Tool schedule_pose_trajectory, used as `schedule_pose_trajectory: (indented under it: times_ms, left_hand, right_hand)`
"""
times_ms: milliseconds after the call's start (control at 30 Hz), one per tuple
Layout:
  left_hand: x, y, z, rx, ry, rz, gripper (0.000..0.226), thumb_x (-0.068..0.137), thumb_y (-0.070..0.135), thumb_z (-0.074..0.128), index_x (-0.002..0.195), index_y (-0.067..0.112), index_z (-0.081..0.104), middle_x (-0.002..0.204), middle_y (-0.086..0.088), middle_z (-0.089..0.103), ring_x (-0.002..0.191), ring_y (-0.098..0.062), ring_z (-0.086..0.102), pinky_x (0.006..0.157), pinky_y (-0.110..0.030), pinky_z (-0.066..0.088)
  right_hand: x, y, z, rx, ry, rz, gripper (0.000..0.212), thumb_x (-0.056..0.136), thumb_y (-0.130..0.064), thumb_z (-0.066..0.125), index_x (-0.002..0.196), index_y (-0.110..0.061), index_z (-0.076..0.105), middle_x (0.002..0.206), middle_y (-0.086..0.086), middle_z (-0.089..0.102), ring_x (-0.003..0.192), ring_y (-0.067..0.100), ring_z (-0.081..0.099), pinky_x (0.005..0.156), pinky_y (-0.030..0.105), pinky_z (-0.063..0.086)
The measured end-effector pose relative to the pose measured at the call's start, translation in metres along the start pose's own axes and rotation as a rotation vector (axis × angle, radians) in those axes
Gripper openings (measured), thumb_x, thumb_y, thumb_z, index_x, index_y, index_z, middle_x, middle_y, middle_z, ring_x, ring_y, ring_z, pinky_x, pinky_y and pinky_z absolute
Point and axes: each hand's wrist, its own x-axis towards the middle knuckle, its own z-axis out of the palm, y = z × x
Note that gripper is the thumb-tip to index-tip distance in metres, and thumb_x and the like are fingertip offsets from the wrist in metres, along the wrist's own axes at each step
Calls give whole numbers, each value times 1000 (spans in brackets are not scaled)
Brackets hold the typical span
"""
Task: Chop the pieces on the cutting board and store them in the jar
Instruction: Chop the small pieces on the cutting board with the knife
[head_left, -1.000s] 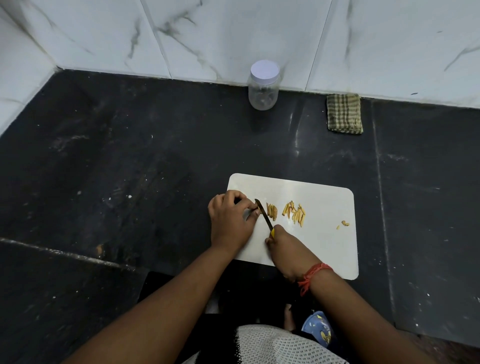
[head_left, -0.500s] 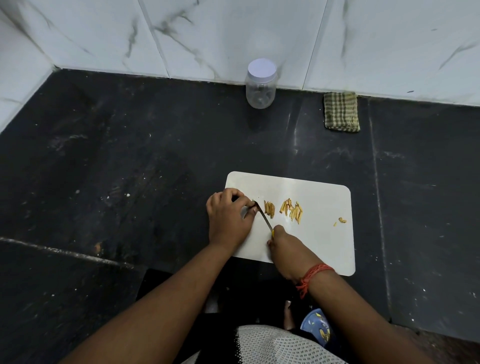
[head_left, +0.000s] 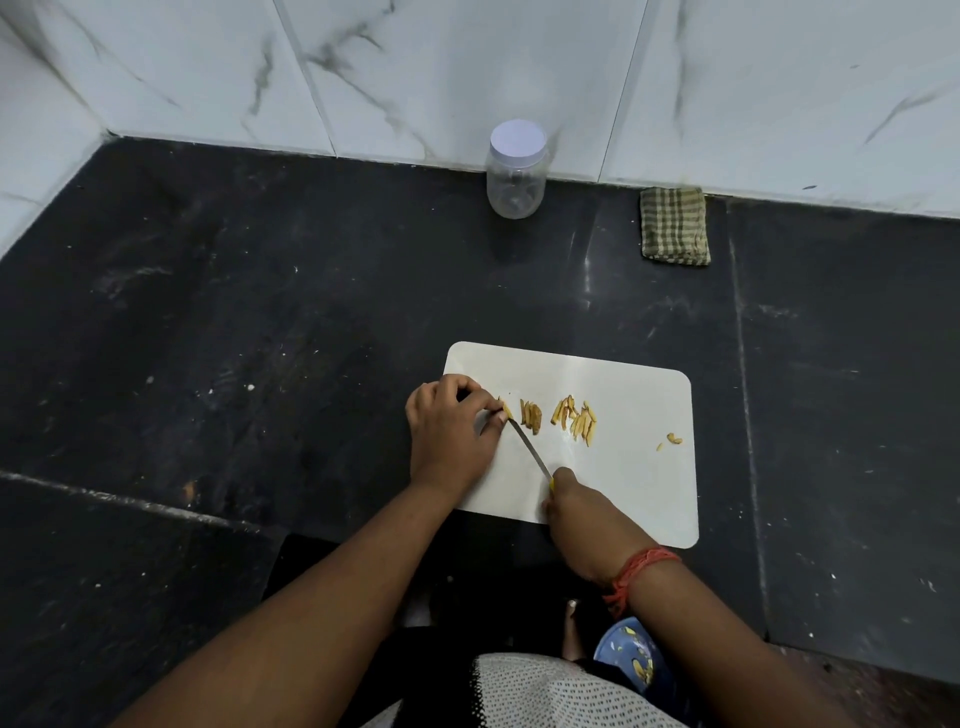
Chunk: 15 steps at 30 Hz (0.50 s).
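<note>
A white cutting board (head_left: 639, 483) lies on the dark stone floor. Thin yellow-brown slivers (head_left: 577, 425) lie in two small groups near its middle, and two scraps (head_left: 673, 439) sit toward its right edge. My left hand (head_left: 451, 432) pinches a small piece (head_left: 506, 411) at the board's left edge. My right hand (head_left: 582, 514) grips a small knife (head_left: 529, 445) by its yellow handle, the blade tip against that piece. A clear jar (head_left: 516, 175) with a white lid stands shut by the back wall.
A folded checked cloth (head_left: 674, 226) lies against the marble wall, right of the jar. A blue patterned object (head_left: 631, 656) sits near my lap. The black floor stretches widely to the left and right of the board.
The knife blade has come down closer to the board beside my left fingertips. A freshly cut group of slivers lies just right of the blade. Both hands keep their places.
</note>
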Motion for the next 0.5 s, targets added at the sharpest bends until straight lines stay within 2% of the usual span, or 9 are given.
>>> schedule_pose_trajectory:
  times_ms: [67,167,267,333,400,433,500]
  left_hand:
    - [0,0,0,2,-9,0,12,87,43,68,93,33,70,110,10,51,107,-16,43,108,-43,29]
    - [-1,1,-2,-5,-10,11,12,88,43,67,95,33,71,111,10,51,108,-17,44,108,-45,29]
    - [-2,3,-4,-19,-11,21,10,88,40,69,96,34,71,111,9,52,109,-18,43,108,-47,31]
    - [-4,4,-5,-22,-7,33,9,88,39,70,95,35,72,110,9,51,109,-17,42,108,-47,31]
    - [-4,4,-5,-24,-4,32,9,87,39,69,95,36,71,110,11,50,109,-16,41,108,-47,30]
    - [-5,4,-5,-30,-3,30,10,87,39,69,96,36,71,110,11,49,110,-15,40,108,-46,30]
    - [-6,5,-6,-40,-2,49,13,87,39,69,100,37,71,110,11,48,110,-16,40,108,-46,30]
  right_hand:
    - [-5,3,1,-12,-3,-1,12,99,-6,37,100,-15,29,71,-6,40,60,4,38,56,24,32]
    - [-10,6,1,32,-1,-13,8,100,-8,38,98,-14,32,76,-2,45,66,12,45,63,26,35]
    - [-16,8,2,200,54,-20,12,102,-19,42,96,-9,41,88,2,54,84,22,56,72,29,40]
    - [-21,9,0,312,91,9,17,102,-26,43,101,-9,45,92,7,60,86,27,61,73,34,48]
    - [-25,11,-2,401,101,38,17,103,-30,42,101,-13,45,87,8,59,69,25,61,55,32,52]
    - [-26,13,-4,432,105,48,17,103,-31,41,100,-15,44,80,8,55,56,22,55,44,27,46]
    - [-27,16,-8,461,119,62,17,103,-33,39,98,-16,42,71,8,50,43,19,45,36,22,36]
